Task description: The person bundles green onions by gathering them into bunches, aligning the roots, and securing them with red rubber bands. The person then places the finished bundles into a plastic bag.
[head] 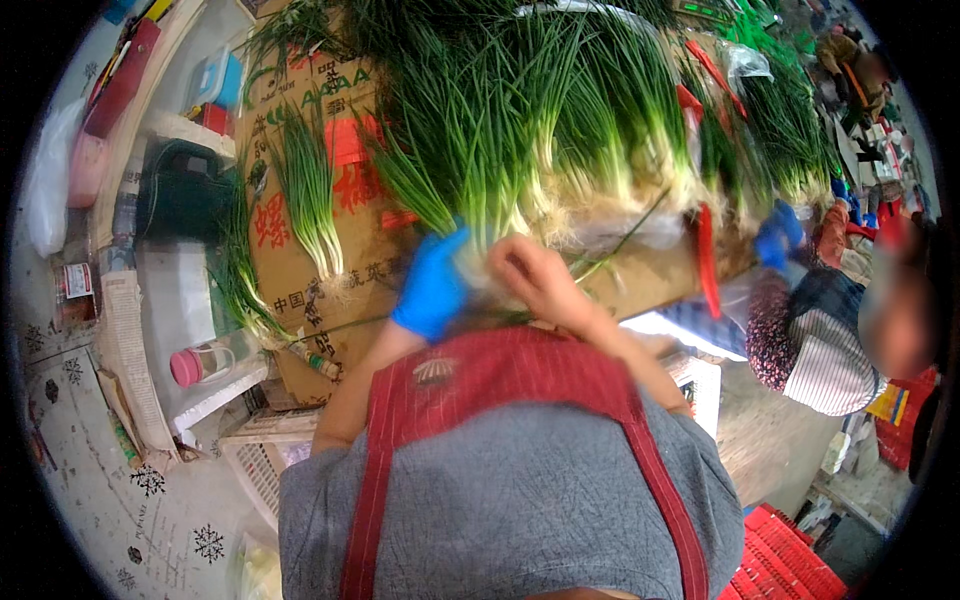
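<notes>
My left hand [433,281], in a blue glove, grips the pale root end of a bunch of green onions [474,202]. The leaves of that bunch fan out away from me. Just right of the roots is my bare right hand [536,274], its fingers curled. It is blurred, and whether anything is between its fingertips is hidden. A smaller bunch of green onions [307,195] lies to the left on flattened printed cardboard [360,307]. Beyond both hands, a large pile of green onions [600,112] rests with its roots towards me.
A red strip [706,262] hangs over the table edge on the right. There, a co-worker's blue-gloved hand [780,232] is near more green onions [787,135]. A pink-lidded bottle [199,365] lies on a shelf at left. White plastic crates [259,469] stand below the table.
</notes>
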The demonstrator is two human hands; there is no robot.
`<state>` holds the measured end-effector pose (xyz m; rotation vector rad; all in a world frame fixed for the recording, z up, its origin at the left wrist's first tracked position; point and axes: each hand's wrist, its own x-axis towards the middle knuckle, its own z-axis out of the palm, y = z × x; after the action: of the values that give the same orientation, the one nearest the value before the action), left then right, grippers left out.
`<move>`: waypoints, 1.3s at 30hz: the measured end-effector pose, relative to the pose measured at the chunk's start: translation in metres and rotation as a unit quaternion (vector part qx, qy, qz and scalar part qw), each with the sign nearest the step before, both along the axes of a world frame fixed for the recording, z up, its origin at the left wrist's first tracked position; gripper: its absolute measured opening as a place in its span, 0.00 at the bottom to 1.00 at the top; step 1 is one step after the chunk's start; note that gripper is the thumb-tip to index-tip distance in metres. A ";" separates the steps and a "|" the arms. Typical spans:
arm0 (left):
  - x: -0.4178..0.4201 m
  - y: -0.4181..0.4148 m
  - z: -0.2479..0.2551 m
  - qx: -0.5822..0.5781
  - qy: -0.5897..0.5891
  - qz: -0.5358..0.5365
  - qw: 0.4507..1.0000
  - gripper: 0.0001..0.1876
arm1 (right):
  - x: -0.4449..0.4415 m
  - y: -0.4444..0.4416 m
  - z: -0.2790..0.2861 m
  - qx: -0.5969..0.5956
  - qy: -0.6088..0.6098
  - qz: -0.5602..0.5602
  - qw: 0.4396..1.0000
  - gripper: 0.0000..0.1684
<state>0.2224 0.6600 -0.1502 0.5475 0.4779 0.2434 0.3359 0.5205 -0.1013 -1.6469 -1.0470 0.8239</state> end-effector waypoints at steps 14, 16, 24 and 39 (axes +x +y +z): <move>0.006 0.013 -0.001 -0.047 -0.009 0.085 0.995 0.13 | 0.039 -0.064 0.014 -0.164 -0.079 0.027 0.983 0.10; 0.008 0.005 0.000 0.011 0.006 0.077 0.997 0.15 | 0.031 -0.052 0.022 -0.194 -0.229 -0.049 0.953 0.13; 0.007 -0.006 0.005 0.202 0.008 0.050 0.978 0.16 | -0.006 0.008 0.007 0.024 -0.261 0.013 0.965 0.10; -0.013 0.011 -0.004 0.187 0.021 -0.019 0.982 0.19 | 0.033 -0.073 0.024 -0.275 -0.241 -0.099 0.926 0.13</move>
<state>0.2094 0.6709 -0.1543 0.9299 0.4639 0.2877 0.3694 0.4476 -0.0774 -2.4815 -0.9990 0.6190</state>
